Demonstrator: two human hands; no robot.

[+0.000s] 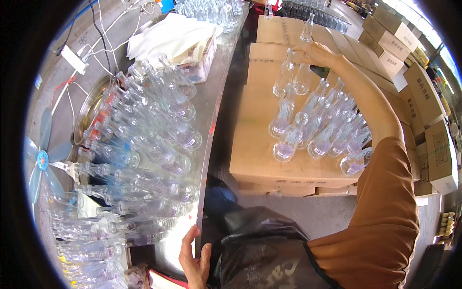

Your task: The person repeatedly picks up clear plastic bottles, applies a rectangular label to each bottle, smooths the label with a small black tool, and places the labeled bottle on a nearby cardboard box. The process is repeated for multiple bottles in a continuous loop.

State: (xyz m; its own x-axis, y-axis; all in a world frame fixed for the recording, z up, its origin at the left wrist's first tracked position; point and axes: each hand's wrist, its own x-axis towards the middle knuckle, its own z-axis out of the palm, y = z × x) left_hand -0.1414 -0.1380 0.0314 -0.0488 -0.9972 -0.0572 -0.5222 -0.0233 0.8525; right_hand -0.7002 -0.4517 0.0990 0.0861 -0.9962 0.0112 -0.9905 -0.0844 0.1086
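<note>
My right hand (317,54) reaches out over the cardboard boxes, its fingers closed round the neck of a clear glass bottle (301,81). Another clear bottle (283,79) is right beside it, close to the fingertips. Nearer to me, several labelled glass bottles (320,144) form a group on the box top (255,144). Low in the view, my left hand (195,260) is empty, thumb and fingers apart, by the edge of the metal table (216,86). Rows of similar bottles (159,154) crowd that table.
A blue-bladed fan (42,160) is at the far left, near cables and a white power strip (74,60). White sheets (168,41) lie over a basket at the table's back. A lone bottle (308,28) stands farther off on the boxes. Stacked cartons (426,96) rise at right.
</note>
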